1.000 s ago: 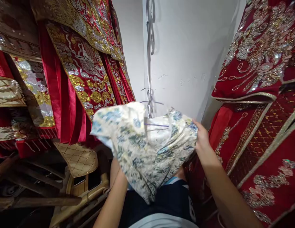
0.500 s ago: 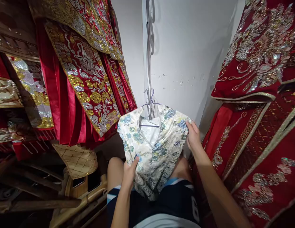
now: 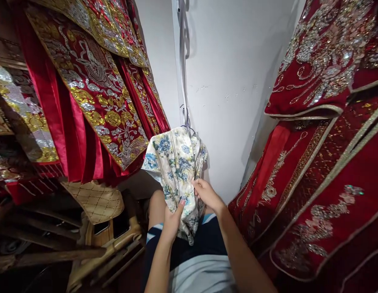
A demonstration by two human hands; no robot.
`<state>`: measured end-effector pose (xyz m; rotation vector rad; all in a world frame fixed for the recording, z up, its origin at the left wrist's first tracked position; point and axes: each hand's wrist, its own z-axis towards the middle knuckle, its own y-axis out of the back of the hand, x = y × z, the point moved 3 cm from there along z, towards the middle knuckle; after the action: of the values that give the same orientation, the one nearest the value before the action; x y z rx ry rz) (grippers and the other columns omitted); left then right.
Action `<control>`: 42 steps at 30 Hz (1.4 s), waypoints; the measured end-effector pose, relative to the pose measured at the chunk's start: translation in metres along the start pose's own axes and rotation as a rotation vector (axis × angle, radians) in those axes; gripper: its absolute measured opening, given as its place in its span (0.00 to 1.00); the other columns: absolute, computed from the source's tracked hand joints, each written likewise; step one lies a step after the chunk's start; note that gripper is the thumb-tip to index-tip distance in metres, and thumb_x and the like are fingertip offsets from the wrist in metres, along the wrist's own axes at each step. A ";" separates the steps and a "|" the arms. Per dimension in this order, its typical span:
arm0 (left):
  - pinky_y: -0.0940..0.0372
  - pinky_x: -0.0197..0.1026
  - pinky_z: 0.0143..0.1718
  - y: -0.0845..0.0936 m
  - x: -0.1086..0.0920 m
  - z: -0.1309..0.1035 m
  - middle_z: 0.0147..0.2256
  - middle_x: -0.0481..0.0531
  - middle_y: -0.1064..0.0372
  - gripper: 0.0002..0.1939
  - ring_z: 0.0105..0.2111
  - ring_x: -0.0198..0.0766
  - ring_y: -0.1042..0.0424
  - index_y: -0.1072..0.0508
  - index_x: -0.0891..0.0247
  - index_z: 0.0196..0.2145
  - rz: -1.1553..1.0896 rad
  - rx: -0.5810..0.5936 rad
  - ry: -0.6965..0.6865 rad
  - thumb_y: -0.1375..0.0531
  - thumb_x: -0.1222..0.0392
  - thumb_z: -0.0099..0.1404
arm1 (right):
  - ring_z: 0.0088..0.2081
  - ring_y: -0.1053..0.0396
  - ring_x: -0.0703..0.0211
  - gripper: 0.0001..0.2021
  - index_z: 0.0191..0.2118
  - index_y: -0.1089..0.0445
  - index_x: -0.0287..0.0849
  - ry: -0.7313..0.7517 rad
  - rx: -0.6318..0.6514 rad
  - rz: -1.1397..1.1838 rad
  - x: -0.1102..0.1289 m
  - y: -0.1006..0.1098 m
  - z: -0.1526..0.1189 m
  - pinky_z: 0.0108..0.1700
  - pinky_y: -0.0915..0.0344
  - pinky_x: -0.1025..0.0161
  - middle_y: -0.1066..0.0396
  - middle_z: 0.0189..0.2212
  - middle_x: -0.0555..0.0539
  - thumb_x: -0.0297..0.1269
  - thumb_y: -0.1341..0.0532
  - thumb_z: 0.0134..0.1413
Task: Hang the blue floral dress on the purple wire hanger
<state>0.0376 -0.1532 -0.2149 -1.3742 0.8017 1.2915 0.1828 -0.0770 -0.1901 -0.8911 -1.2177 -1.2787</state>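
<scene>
A short-sleeved cream blouse with blue and green flowers [image 3: 177, 162] hangs in front of me on a thin purple hanger [image 3: 188, 124]. It is turned partly sideways, so one sleeve and side face me and the neckline is hidden. My left hand [image 3: 174, 215] is closed on the lower part of the blouse, thumb on top of the cloth. Higher up and to the right, my right hand [image 3: 205, 193] pinches the fabric near its right edge. Below, the gathered hem hangs over my lap.
Red garments with gold and silver embroidery [image 3: 112, 110] hang at the left. More red beaded garments [image 3: 323, 81] fill the right side. A wooden chair [image 3: 94, 254] stands at lower left beneath a quilted beige cloth [image 3: 94, 201]. Behind the blouse is a white wall [image 3: 222, 61] with a metal rail [image 3: 180, 61].
The blouse has turned from facing me, neckline showing, to a sideways, narrower shape. My right hand has moved left and down from the sleeve to the blouse's side. My left hand keeps its hold.
</scene>
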 end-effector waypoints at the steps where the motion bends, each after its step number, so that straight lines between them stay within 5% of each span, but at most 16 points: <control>1: 0.42 0.54 0.65 0.002 0.000 0.001 0.57 0.63 0.29 0.34 0.63 0.58 0.37 0.27 0.65 0.56 -0.018 0.004 -0.006 0.31 0.43 0.56 | 0.23 0.42 0.63 0.18 0.27 0.39 0.45 0.002 0.017 0.023 0.000 -0.001 -0.001 0.28 0.44 0.65 0.39 0.20 0.55 0.54 0.43 0.59; 4: 0.39 0.53 0.62 0.011 0.006 0.006 0.56 0.62 0.29 0.34 0.61 0.57 0.34 0.28 0.64 0.56 -0.021 -0.009 0.022 0.30 0.46 0.55 | 0.22 0.44 0.66 0.16 0.27 0.39 0.44 -0.006 0.012 0.153 0.005 0.003 -0.008 0.26 0.47 0.66 0.39 0.20 0.55 0.50 0.40 0.57; 6: 0.37 0.54 0.60 0.022 0.012 0.009 0.55 0.63 0.29 0.33 0.59 0.58 0.32 0.29 0.64 0.55 0.040 -0.122 -0.018 0.30 0.46 0.56 | 0.21 0.45 0.67 0.15 0.26 0.38 0.44 -0.053 0.006 0.250 0.010 0.007 -0.013 0.24 0.50 0.67 0.39 0.20 0.56 0.48 0.38 0.54; 9: 0.38 0.56 0.58 0.038 0.014 0.007 0.56 0.63 0.33 0.35 0.58 0.57 0.34 0.34 0.62 0.58 0.236 -0.482 -0.300 0.32 0.47 0.58 | 0.19 0.45 0.69 0.15 0.24 0.36 0.43 -0.119 0.034 0.282 0.015 0.011 -0.017 0.22 0.52 0.67 0.37 0.18 0.55 0.46 0.34 0.49; 11: 0.40 0.55 0.59 0.035 0.009 0.004 0.57 0.63 0.37 0.33 0.59 0.55 0.37 0.36 0.61 0.59 0.386 -0.592 -0.540 0.32 0.50 0.59 | 0.18 0.45 0.69 0.15 0.23 0.35 0.42 -0.134 0.071 0.267 0.017 0.011 -0.019 0.21 0.52 0.68 0.36 0.16 0.54 0.45 0.33 0.47; 13: 0.39 0.52 0.57 0.018 0.006 0.007 0.53 0.60 0.35 0.26 0.56 0.51 0.35 0.34 0.60 0.55 0.500 -0.422 -0.660 0.34 0.54 0.61 | 0.16 0.45 0.69 0.15 0.23 0.33 0.41 -0.141 0.134 0.265 0.016 0.009 -0.020 0.20 0.53 0.68 0.33 0.15 0.53 0.46 0.32 0.46; 17: 0.35 0.43 0.44 -0.027 0.006 0.020 0.39 0.54 0.30 0.07 0.41 0.43 0.29 0.31 0.60 0.44 0.535 0.058 -0.594 0.43 0.59 0.68 | 0.14 0.42 0.69 0.15 0.25 0.29 0.40 -0.142 0.234 0.269 0.016 0.007 -0.023 0.18 0.52 0.68 0.28 0.17 0.49 0.47 0.30 0.44; 21: 0.40 0.39 0.35 -0.050 0.005 0.022 0.30 0.49 0.36 0.08 0.31 0.39 0.34 0.35 0.60 0.31 0.611 0.180 -0.578 0.48 0.62 0.70 | 0.14 0.42 0.70 0.15 0.22 0.28 0.39 -0.090 0.074 0.317 0.029 0.020 -0.015 0.17 0.50 0.69 0.29 0.17 0.49 0.45 0.29 0.43; 26: 0.48 0.39 0.30 -0.064 -0.005 0.013 0.31 0.50 0.34 0.07 0.30 0.40 0.33 0.36 0.59 0.32 1.003 0.336 -0.511 0.48 0.70 0.65 | 0.14 0.44 0.72 0.11 0.21 0.28 0.37 -0.027 -0.149 0.428 0.076 0.040 0.035 0.14 0.53 0.72 0.32 0.16 0.51 0.35 0.28 0.43; 32: 0.50 0.42 0.29 -0.071 -0.019 0.012 0.39 0.55 0.26 0.12 0.34 0.45 0.26 0.31 0.60 0.37 1.408 0.524 -0.461 0.49 0.74 0.63 | 0.14 0.45 0.75 0.09 0.22 0.30 0.37 0.023 -0.216 0.492 0.136 0.048 0.099 0.13 0.54 0.75 0.33 0.15 0.53 0.27 0.34 0.51; 37: 0.43 0.40 0.32 -0.056 -0.040 0.037 0.34 0.53 0.26 0.06 0.34 0.45 0.27 0.29 0.60 0.37 1.180 0.557 -0.480 0.45 0.66 0.67 | 0.14 0.42 0.72 0.08 0.26 0.29 0.38 0.083 -0.150 0.489 0.137 0.044 0.092 0.14 0.51 0.74 0.34 0.14 0.54 0.32 0.33 0.54; 42: 0.38 0.40 0.37 -0.059 -0.126 0.091 0.34 0.51 0.28 0.16 0.32 0.40 0.29 0.32 0.61 0.56 0.703 0.278 -0.774 0.47 0.57 0.73 | 0.14 0.43 0.71 0.12 0.26 0.32 0.40 0.162 -0.093 0.394 0.135 0.045 0.077 0.16 0.50 0.72 0.35 0.14 0.55 0.38 0.31 0.52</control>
<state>0.0437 -0.0744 -0.0689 -0.2752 0.8805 1.9715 0.1991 -0.0243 -0.0377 -1.0159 -0.8121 -1.0697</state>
